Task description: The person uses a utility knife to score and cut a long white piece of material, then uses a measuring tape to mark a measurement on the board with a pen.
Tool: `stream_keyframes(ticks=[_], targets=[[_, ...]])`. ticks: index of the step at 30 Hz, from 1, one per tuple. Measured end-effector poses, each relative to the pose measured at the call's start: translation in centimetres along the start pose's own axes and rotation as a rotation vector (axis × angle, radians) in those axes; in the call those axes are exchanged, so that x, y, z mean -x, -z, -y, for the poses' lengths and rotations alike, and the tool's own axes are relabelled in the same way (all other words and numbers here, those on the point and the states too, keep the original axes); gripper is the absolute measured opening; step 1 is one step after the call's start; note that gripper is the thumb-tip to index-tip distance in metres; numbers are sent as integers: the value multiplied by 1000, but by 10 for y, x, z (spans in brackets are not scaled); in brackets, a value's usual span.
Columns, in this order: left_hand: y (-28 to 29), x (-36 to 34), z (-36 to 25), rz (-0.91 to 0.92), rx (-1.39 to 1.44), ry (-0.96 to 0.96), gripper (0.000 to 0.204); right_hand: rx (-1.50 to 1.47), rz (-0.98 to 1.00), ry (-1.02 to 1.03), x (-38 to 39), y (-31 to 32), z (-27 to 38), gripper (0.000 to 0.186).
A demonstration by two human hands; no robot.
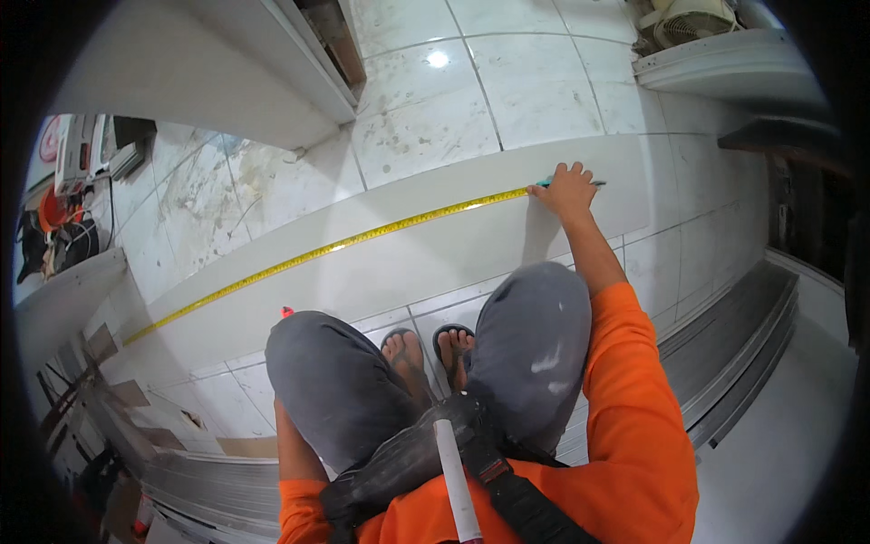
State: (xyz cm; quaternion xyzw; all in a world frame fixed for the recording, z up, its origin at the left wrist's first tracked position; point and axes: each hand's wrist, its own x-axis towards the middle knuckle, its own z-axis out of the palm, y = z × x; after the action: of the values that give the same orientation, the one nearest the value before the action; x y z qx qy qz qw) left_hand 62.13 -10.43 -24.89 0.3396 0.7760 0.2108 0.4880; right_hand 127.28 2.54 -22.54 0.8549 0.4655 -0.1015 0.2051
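Note:
A long pale board [362, 263] lies on the tiled floor in front of my feet. Along it stretches the yellow blade of a tape measure [362, 238], from the board's far left end to my right hand [569, 192]. The thumb of that hand presses at the blade's right end, its fingers bent over the board. Beneath the fingers shows a slim teal and dark thing [546, 181], whose kind I cannot make out. My left forearm [299, 440] passes behind my left knee, which hides the hand. A small red tip [287, 311] shows just beyond that knee.
A white panel-like piece [217, 63] stands at the upper left. Stacked long grey strips [734, 344] lie at the right, with more [217, 494] at the lower left. A fan-like machine [684, 23] sits at the upper right. Tools and an orange item [54, 208] are at far left.

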Motion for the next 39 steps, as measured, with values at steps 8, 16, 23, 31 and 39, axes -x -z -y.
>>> stream_keyframes(ticks=[8,16,23,31,39], targets=[[-82,-49,-175,508,-716,-671,40,-82,-35,57,5,-16,-6,68],[-192,-75,-232,915,-1093,-1055,49,-310,-68,171,3,-31,-10,56],[-296,-1,-159,859,-1029,-1026,49,-438,-159,247,-2,-48,-16,47],[-295,-1,-174,648,-913,-1246,60,-494,-137,247,-5,-49,-27,46],[-249,-59,-185,447,-1214,-1188,64,-478,-143,228,-5,-54,-24,46]])
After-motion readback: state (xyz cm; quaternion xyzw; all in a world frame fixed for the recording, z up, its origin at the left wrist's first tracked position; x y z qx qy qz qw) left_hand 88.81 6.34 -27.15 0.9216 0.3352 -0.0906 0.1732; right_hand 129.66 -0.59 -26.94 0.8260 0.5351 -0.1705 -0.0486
